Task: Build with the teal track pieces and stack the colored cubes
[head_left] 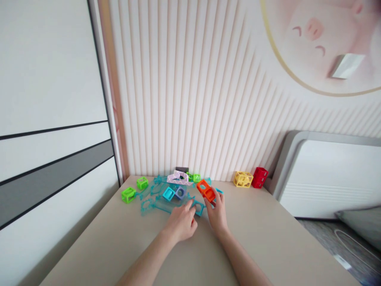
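Observation:
My right hand is closed on an orange toy block made of two square frames with openings, raised a little above the table. Just left of it is my left hand, its index finger stretched out over a blue block frame and its thumb apart, with nothing visibly gripped. Whether the fingertip touches the frame I cannot tell. Beyond my left hand lie clear teal track pieces, a light blue block joined to a purple one, and a pale pink zigzag piece.
Green blocks lie at the left of the table, with another green block by the ribbed wall. A yellow block and a red block stand at the back right. A white cabinet and a bed headboard flank the table.

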The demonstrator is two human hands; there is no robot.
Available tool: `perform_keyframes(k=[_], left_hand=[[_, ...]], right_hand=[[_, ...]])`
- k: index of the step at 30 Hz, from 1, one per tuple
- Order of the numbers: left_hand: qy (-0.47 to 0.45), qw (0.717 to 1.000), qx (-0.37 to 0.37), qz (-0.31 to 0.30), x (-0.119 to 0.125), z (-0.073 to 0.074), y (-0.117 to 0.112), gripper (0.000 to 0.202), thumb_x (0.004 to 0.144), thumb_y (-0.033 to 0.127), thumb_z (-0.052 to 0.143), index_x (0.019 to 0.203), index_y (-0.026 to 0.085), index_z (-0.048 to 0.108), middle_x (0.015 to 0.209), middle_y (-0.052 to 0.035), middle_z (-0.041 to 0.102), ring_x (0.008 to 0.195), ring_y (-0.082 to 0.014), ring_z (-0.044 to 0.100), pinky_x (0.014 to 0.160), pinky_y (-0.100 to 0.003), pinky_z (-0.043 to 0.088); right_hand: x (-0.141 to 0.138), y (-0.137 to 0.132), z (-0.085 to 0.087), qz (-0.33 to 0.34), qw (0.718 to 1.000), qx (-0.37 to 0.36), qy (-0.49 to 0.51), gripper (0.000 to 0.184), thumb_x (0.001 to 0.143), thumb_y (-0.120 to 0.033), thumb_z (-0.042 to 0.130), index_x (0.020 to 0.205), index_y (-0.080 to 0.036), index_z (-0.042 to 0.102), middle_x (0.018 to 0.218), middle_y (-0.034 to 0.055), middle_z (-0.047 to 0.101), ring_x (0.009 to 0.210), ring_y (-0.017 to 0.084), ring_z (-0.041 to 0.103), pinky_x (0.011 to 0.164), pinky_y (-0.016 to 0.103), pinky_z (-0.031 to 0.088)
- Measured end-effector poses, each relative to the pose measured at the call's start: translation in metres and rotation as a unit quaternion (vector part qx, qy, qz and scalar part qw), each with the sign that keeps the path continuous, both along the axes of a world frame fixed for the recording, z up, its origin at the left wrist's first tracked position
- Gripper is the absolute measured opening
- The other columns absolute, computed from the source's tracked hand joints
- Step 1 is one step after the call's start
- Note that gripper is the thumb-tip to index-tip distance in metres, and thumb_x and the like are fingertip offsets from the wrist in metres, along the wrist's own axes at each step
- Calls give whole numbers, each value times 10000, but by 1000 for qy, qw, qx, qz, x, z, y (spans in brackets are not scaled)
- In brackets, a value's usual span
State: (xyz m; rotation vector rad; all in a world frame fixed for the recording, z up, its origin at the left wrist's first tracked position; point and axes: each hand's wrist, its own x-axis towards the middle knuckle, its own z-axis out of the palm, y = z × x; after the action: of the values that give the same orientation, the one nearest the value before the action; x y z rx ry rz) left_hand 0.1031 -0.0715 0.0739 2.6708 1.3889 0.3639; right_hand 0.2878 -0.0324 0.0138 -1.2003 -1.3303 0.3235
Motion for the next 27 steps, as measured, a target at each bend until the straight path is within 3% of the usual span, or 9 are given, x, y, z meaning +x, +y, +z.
perform_keyframes(k=[6, 13, 17, 22, 27], left_hand=[[-30, 999, -3, 13, -3, -2, 0, 481, 855, 232, 473, 1318, 185, 591, 1496, -154, 482, 1148, -333, 645, 938, -468, 530], [-42, 999, 7, 15, -3, -2, 1, 417, 843, 219, 483, 1227, 205, 646, 1369, -135, 595, 1062, -303, 678, 878, -427, 555], [-61, 998, 17, 5, -3, -1, 0, 461, 835, 206, 484, 1280, 192, 606, 1366, -136, 585, 1084, -297, 662, 888, -425, 559], [-59, 994, 54, -75, 4, 2, -8, 624, 806, 192, 495, 1429, 203, 474, 1464, -115, 513, 1147, -297, 614, 947, -449, 540], [-11, 988, 82, -134, 18, 7, -19, 621, 798, 207, 496, 1419, 193, 481, 1490, -93, 508, 1052, -304, 633, 866, -450, 570]], right_hand=[[0, -7, 14, -36, 998, 9, 56, 435, 913, -489, 568, 1278, -252, 567, 1148, 98, 534, 1005, 251, 604, 756, 388, 596], [4, -7, 19, -74, 995, 18, 62, 414, 919, -520, 537, 1190, -219, 620, 1082, 104, 601, 1015, 255, 618, 786, 376, 562], [2, -7, 22, -82, 992, 22, 89, 448, 911, -560, 533, 1157, -197, 626, 1061, 104, 608, 978, 253, 621, 755, 380, 565], [-1, -10, 24, -89, 993, 31, 70, 390, 912, -527, 530, 1115, -213, 644, 1035, 95, 592, 974, 248, 612, 787, 396, 562], [0, -10, 20, -80, 995, 13, 53, 347, 894, -494, 558, 1081, -216, 647, 1028, 87, 593, 974, 252, 599, 877, 422, 516]])
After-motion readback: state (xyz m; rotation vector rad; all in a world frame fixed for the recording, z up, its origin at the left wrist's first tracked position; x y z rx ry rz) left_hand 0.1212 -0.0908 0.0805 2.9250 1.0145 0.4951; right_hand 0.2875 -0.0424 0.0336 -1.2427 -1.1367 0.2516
